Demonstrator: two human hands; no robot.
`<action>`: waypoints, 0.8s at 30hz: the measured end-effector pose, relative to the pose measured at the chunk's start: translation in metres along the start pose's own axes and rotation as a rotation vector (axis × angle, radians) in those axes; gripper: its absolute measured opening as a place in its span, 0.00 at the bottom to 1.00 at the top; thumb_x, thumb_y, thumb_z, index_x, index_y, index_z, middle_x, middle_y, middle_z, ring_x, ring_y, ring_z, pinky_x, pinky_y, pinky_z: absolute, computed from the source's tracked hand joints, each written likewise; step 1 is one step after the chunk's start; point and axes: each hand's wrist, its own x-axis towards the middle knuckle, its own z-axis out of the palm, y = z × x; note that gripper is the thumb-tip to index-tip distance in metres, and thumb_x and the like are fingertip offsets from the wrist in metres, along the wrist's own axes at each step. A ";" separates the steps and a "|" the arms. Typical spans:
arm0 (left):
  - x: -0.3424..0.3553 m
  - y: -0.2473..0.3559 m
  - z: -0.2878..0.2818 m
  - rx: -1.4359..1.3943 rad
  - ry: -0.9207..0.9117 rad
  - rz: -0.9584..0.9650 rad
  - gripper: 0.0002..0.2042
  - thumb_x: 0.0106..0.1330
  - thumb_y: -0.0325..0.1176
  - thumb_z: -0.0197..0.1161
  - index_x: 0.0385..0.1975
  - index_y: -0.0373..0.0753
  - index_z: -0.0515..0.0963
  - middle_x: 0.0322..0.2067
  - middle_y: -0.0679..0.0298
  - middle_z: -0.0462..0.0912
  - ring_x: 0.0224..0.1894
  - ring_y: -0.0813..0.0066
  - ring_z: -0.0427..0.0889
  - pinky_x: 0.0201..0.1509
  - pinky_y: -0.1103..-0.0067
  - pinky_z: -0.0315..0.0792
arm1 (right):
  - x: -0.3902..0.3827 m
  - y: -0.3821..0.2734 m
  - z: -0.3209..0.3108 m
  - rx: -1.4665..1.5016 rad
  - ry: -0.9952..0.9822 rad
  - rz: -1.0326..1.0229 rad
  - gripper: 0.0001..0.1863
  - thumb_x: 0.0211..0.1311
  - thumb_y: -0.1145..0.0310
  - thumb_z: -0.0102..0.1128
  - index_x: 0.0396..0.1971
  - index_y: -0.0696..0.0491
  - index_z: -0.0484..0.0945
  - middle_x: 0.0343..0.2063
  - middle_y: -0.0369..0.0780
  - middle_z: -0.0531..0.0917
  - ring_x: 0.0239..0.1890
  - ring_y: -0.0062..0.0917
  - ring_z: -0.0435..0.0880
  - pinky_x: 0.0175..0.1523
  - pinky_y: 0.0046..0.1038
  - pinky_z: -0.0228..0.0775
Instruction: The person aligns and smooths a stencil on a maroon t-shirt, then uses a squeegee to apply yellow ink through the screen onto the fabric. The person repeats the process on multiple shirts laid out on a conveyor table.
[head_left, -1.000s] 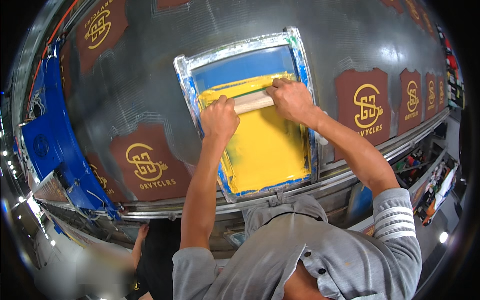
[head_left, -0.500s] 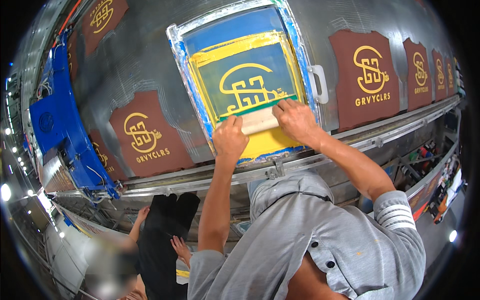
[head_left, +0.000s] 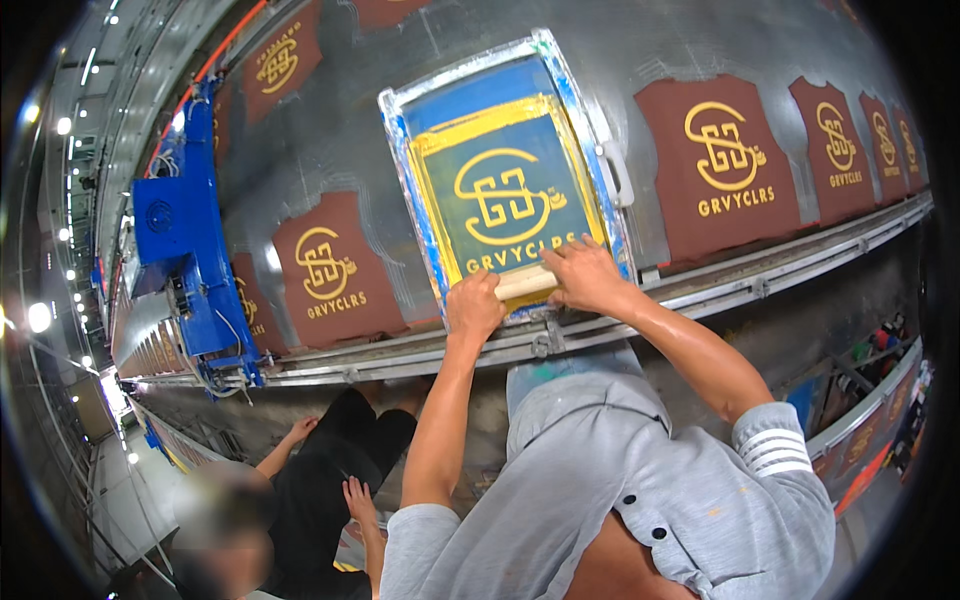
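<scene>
Clasping the pale wooden squeegee bar [head_left: 527,284] between them, the left grip [head_left: 476,303] and right grip [head_left: 586,275] fold over it, a yellow-smeared blue mesh screen [head_left: 508,195] ahead. Likely stiff, light, ink-slick, the bar is best held near both ends.

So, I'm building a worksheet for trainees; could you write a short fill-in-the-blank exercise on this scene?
1. The left hand and right hand hold a pale bar made of ____.
2. The ink smeared inside the frame is ____ in colour.
3. Seen by the person, the white handle is on the frame's ____ side.
4. The large machine part at the picture's left is painted ____.

Missing words: wood; yellow; right; blue.
</scene>
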 end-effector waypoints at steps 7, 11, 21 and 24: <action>0.013 0.019 -0.006 0.077 0.022 0.025 0.10 0.44 0.27 0.67 0.29 0.40 0.85 0.37 0.61 0.85 0.55 0.60 0.77 0.65 0.41 0.54 | 0.054 0.101 -0.029 0.190 0.578 0.512 0.32 0.60 0.54 0.64 0.62 0.52 0.71 0.55 0.55 0.79 0.59 0.44 0.77 0.62 0.41 0.67; 0.014 0.027 0.009 0.017 0.034 0.039 0.12 0.43 0.22 0.64 0.30 0.41 0.85 0.33 0.61 0.84 0.50 0.61 0.80 0.62 0.50 0.61 | 0.078 0.126 -0.024 0.397 0.611 0.590 0.23 0.62 0.55 0.62 0.55 0.46 0.76 0.35 0.54 0.86 0.42 0.52 0.85 0.48 0.45 0.74; -0.033 -0.046 -0.019 -0.096 0.159 -0.068 0.13 0.42 0.22 0.63 0.30 0.41 0.85 0.34 0.62 0.86 0.48 0.64 0.81 0.66 0.51 0.60 | 0.105 0.023 -0.035 0.521 0.661 0.587 0.20 0.61 0.55 0.65 0.46 0.53 0.82 0.22 0.36 0.77 0.28 0.20 0.75 0.34 0.29 0.68; -0.049 -0.123 -0.029 -0.051 0.145 -0.060 0.13 0.41 0.25 0.64 0.30 0.42 0.86 0.33 0.64 0.87 0.48 0.65 0.80 0.65 0.52 0.59 | 0.151 -0.019 0.028 0.518 0.751 0.472 0.19 0.60 0.58 0.67 0.45 0.54 0.81 0.25 0.38 0.80 0.31 0.25 0.78 0.38 0.31 0.71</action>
